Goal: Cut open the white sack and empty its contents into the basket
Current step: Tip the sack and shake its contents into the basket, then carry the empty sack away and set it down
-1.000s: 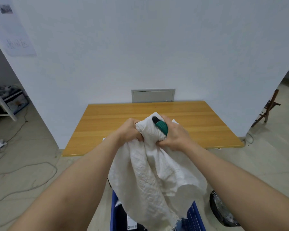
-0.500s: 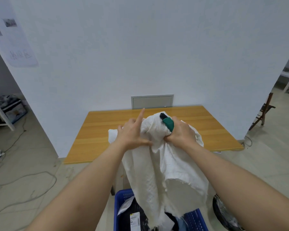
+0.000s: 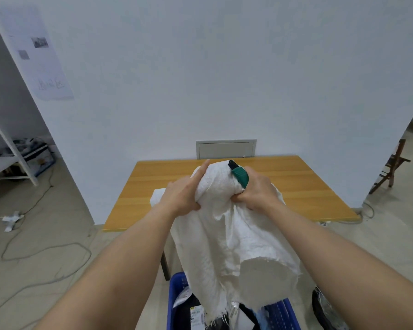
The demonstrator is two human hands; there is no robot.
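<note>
Holding the white sack [image 3: 227, 225] up high, right over the blue basket [image 3: 174, 296], cut end hanging down into it. Left hand [image 3: 184, 196] squeezing the top of the sack, one finger sticking out straight. Right hand [image 3: 255, 191] bunching the cloth too, with the green cutter [image 3: 240, 177] tucked in the same fist. Best to shake gently, keep the open end above the basket, and point the cutter away from fingers. Some packets already inside the basket.
</note>
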